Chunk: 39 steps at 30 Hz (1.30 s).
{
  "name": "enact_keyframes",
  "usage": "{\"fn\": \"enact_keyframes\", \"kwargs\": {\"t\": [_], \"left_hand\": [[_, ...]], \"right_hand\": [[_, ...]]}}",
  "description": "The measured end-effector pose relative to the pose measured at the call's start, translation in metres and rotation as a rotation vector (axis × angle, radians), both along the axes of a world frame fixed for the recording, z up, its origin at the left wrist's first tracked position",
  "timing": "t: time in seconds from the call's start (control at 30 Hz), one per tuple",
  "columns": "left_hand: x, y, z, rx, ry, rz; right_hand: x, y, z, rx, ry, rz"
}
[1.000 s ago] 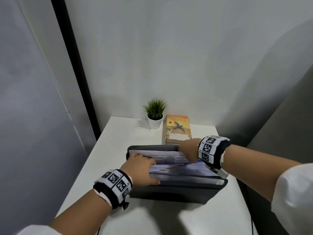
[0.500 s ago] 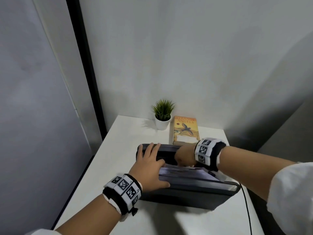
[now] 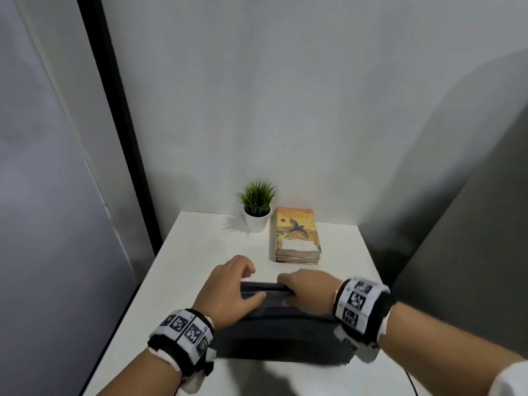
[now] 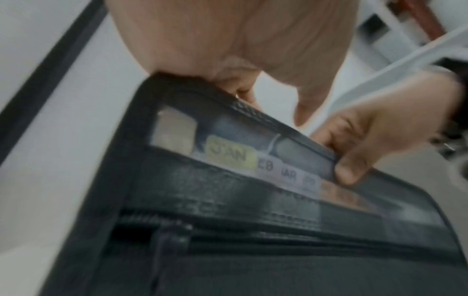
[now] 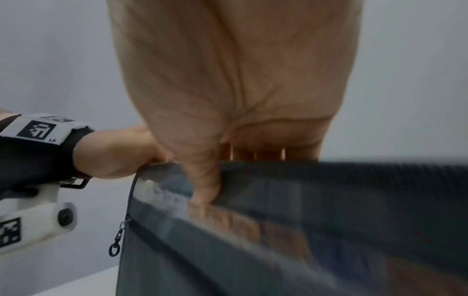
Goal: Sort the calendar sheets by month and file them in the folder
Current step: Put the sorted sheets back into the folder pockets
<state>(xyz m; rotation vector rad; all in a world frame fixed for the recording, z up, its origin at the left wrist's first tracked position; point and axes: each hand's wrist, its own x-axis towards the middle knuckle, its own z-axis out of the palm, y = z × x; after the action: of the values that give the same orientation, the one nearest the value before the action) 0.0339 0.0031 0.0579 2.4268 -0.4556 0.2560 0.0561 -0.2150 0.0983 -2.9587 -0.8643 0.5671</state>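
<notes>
On a white table [image 3: 177,270] stands a dark grey fabric expanding folder [image 3: 285,335]. The left hand [image 3: 228,292] and right hand [image 3: 310,291] both clasp its top edge, pressing it closed

**Worn gear: wrist bands, cams, white sleeves**

Both wrists carry a black strap w/ a white band printed w/ square black-and-white marker codes: left wrist band [image 3: 183,332], right wrist band [image 3: 360,305]. Under each strap sits a white plastic cam mount; the left wrist's [image 5: 38,222] shows a round black screw, another marker code, plus a black buckle. White sleeves, right sleeve [image 3: 511,381] at the frame's corner. Forearms bare below them.
</notes>
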Motion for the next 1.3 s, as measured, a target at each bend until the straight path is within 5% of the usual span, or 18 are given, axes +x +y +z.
{"fn": "enact_keyframes", "kwargs": {"t": [0.13,0.2,0.3,0.4,0.73,0.97,1.13,1.3], "left_hand": [[0.000,0.036,-0.039,-0.538,0.043,0.328],[-0.002,0.055,-0.073,-0.455,0.317,0.455],[-0.015,0.063,-0.118,-0.145,0.757,0.248],[-0.020,0.055,-0.131,-0.011,0.859,0.196],[-0.016,0.046,-0.135,0.381,0.697,0.235],[0.000,0.034,-0.117,0.411,0.842,0.204],[0.024,0.038,-0.044,0.167,0.707,0.327],[0.031,0.021,0.030,0.122,0.292,0.223]], "right_hand": [[-0.012,-0.008,-0.015,0.208,-0.110,-0.112],[-0.013,-0.012,-0.017,0.253,-0.116,-0.123],[-0.014,-0.018,-0.015,0.303,-0.127,-0.125],[-0.014,-0.024,-0.010,0.337,-0.128,-0.127],[-0.013,-0.029,-0.007,0.388,-0.156,-0.138],[-0.013,-0.034,-0.020,0.399,-0.136,-0.157],[-0.009,-0.027,-0.028,0.396,-0.173,-0.162],[0.001,-0.025,-0.033,0.377,-0.237,-0.191]]}}
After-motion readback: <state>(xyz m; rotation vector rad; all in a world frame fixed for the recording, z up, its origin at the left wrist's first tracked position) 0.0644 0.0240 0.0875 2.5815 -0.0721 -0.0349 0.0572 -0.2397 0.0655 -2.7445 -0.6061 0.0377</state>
